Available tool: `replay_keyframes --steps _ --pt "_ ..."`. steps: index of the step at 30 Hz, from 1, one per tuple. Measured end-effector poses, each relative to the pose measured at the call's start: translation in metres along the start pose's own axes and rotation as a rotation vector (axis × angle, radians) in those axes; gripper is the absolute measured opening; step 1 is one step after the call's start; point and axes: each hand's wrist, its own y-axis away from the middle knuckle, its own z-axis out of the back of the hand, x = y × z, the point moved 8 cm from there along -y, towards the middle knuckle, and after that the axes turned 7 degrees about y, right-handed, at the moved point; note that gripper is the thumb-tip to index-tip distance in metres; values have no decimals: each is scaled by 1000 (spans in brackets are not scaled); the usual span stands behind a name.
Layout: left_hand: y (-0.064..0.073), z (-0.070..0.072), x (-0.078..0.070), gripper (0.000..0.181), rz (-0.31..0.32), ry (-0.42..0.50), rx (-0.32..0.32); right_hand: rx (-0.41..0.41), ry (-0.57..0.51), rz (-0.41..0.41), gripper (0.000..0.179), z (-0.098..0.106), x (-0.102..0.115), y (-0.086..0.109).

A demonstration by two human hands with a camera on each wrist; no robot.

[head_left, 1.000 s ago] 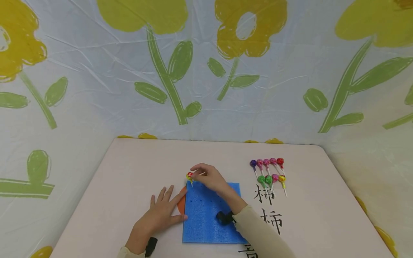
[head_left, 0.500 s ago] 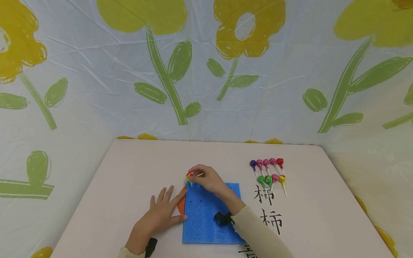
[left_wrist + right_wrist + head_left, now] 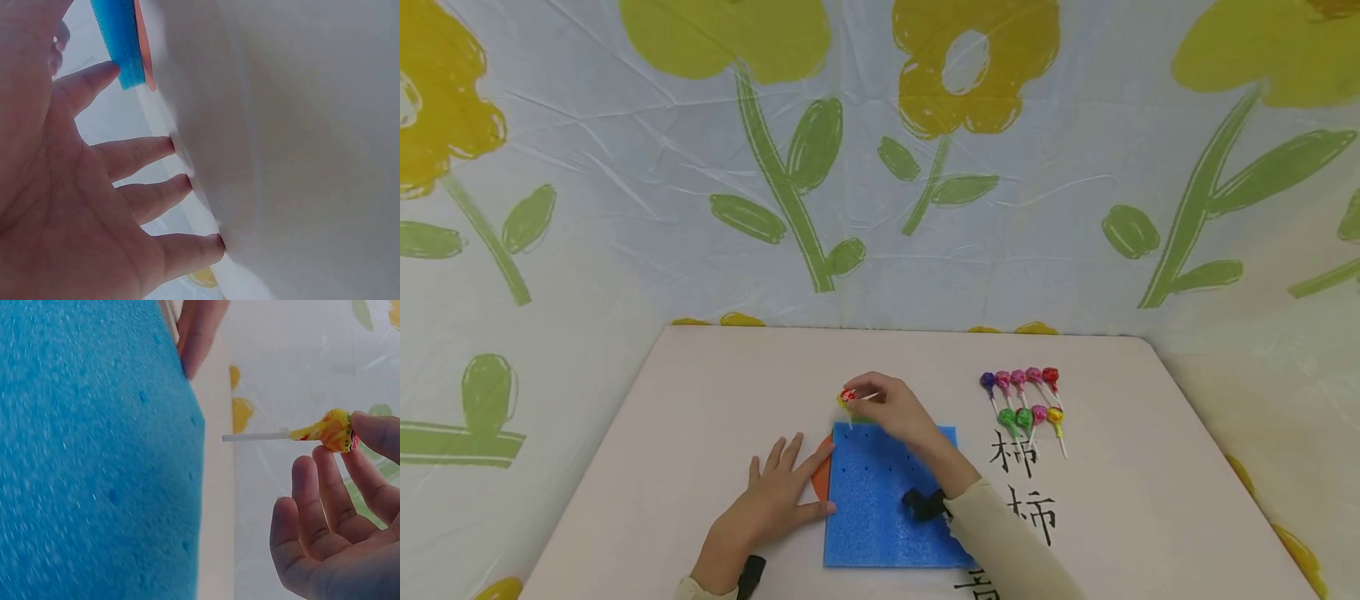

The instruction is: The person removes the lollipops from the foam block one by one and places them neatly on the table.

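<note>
My right hand (image 3: 891, 412) pinches a yellow-wrapped lollipop (image 3: 335, 430) by its red-topped head, between thumb and fingers. Its white stick (image 3: 256, 437) points at the blue foam board (image 3: 880, 517) and is apart from it in the right wrist view. Rows of small holes dot the board's face. Fingers spread, my left hand (image 3: 775, 500) rests by the board's left side, thumb and index finger touching its edge. The left wrist view shows the other fingertips (image 3: 219, 242) against the table surface.
Several wrapped lollipops (image 3: 1025, 419) lie in two rows at the back right of the table (image 3: 737, 367). Black printed characters (image 3: 1033, 512) mark the tabletop nearby. An orange flat piece (image 3: 822, 481) sticks out from under the board. A flower-patterned cloth (image 3: 1000, 267) stands behind.
Over the last half second, my right hand has lifted slightly with the lollipop, up and away from the board's back left corner. The left hand and board have stayed in place.
</note>
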Motion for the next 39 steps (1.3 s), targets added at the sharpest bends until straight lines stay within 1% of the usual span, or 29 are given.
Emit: replay_keyframes --steps 5,11,18,25,33,36,39 --pt "0 -1 -1 87 -5 -5 -7 -20 -22 -4 26 16 2 5" --pt "0 -1 -1 88 9 -4 -7 -66 -24 3 32 41 1 14" --pt "0 -1 0 88 2 -6 -11 -109 2 7 30 67 -3 25" --pt "0 0 -1 88 -10 -1 -17 -150 39 -42 31 89 -13 36" --pt "2 2 -2 87 -18 6 -17 -201 105 -72 30 116 -21 53" --pt "2 1 -2 87 -18 9 -12 -206 125 -91 31 124 -14 61" --pt "2 1 -3 87 -21 7 -8 -218 143 -115 32 134 -20 70"
